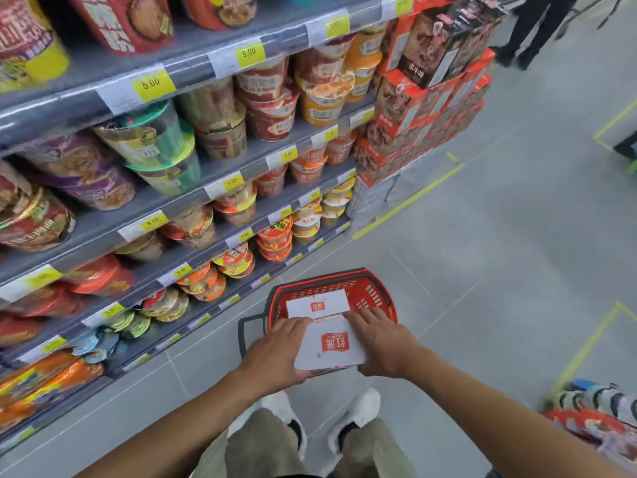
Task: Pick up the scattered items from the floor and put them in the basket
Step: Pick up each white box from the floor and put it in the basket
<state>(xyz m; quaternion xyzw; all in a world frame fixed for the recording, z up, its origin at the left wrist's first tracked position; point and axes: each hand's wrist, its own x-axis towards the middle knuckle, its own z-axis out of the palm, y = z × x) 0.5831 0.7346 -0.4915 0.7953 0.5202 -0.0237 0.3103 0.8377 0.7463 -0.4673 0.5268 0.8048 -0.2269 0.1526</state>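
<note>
- Grey tiled floor fills the right side, crossed by thin grout lines.
- Yellow tape lines mark out rectangles on it.
- Grey shelving runs along the left, several tiers deep, with yellow price tags on the shelf edges.
- Instant noodle bowls crowd the shelves.
- Red cartons are stacked at the aisle's end.
</note>
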